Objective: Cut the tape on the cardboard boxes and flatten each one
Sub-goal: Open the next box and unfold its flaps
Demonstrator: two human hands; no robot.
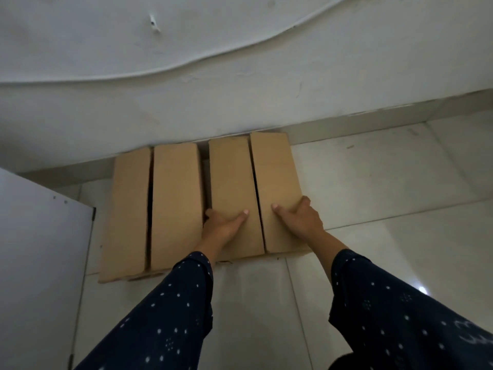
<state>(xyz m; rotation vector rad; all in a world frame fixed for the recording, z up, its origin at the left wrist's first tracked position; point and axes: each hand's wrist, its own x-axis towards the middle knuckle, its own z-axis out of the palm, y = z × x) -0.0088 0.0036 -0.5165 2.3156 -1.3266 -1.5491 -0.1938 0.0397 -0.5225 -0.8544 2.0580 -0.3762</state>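
Place: a plain indoor room, likely in a home
Underfoot: a floor (pixel 373 182) of large glossy pale tiles, with a low skirting (pixel 373 119) along its far edge
Backdrop: a scuffed white wall (pixel 240 102) with a loose cable (pixel 213 58) sagging across it
Left edge: a white door (pixel 40 249) on hinges
Far edge of floor: cardboard boxes (pixel 176 204) by the wall

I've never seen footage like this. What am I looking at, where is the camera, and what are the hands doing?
There is no machine: a person wears a camera on the head, looking down at their own hands. A left box and a right box of cardboard sit side by side on the tiled floor against the wall. The left hand and right hand grip the right box by its two sides, thumbs on top. No knife is in view.
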